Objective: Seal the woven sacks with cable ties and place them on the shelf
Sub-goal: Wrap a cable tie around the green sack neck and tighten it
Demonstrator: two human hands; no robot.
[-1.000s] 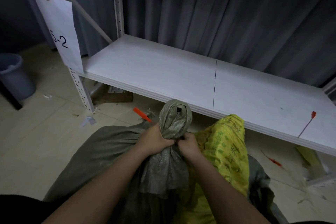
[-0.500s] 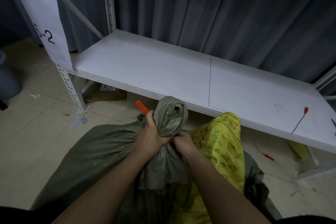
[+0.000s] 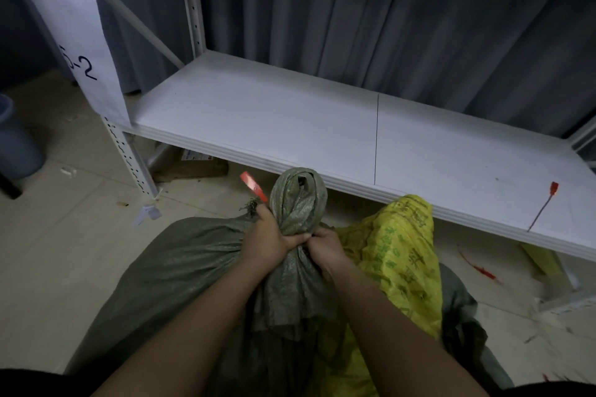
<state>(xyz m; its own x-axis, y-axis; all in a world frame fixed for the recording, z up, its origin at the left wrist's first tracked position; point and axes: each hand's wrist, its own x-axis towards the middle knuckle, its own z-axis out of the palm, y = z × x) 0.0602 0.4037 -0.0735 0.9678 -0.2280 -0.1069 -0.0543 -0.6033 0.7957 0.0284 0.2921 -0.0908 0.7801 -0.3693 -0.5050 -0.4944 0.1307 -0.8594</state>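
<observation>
Below the smooth shelf (image 3: 290,126), both hands grip the coarse woven sack's (image 3: 193,267) bunched neck.

Dim room, grey curtain (image 3: 387,10) backdrop, pale tiled floor (image 3: 64,251), perhaps a bin (image 3: 16,142)

Bare forearms, bare hands (image 3: 300,240), dark clothing at lower edge

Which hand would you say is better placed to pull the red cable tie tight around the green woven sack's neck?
Left, probably: the left hand already holds the red cable tie, while the right hand pinches the green woven sack at its neck.
</observation>
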